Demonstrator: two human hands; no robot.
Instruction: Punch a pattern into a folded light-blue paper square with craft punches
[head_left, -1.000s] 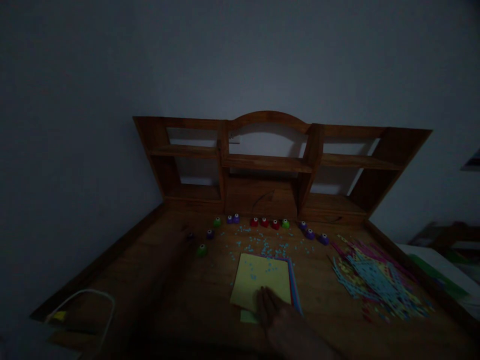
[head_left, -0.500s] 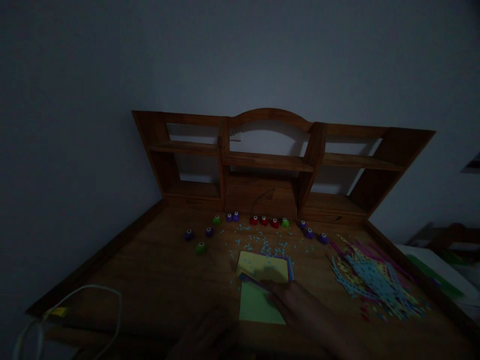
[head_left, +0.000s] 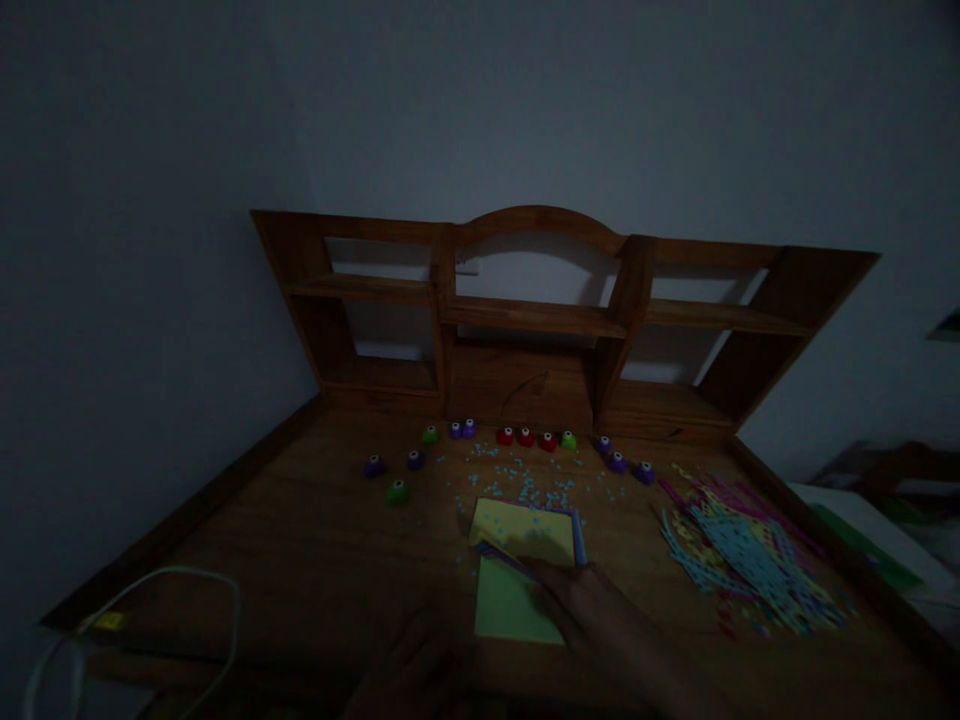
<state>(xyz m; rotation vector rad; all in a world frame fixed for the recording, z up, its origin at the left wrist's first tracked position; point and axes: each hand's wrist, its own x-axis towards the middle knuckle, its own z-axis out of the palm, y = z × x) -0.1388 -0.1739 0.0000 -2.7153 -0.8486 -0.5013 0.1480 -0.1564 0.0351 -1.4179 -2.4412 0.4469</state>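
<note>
My right hand [head_left: 581,600] is closed at the front edge of a stack of coloured paper [head_left: 525,525] with a yellow sheet on top. Blue and reddish edges show at the stack's right side, and its near left edge looks slightly raised off a yellow-green sheet [head_left: 514,610] lying underneath. Light blue specks of paper dot the top sheet and the desk beyond it. In deep shadow at the desk's front edge, to the left of the papers, is my left hand [head_left: 412,660]; it is apart from them, and its fingers are too dark to make out.
Several small purple, red and green craft punches [head_left: 526,438] stand in a loose arc behind the paper. A heap of cut paper strips [head_left: 750,550] lies on the right. A wooden shelf unit [head_left: 536,318] rises at the back. A white cable [head_left: 236,610] loops at front left.
The view has shifted slightly. My right hand keeps its hold at the paper's edge, and my left hand stays low at the desk's front. Little else differs.
</note>
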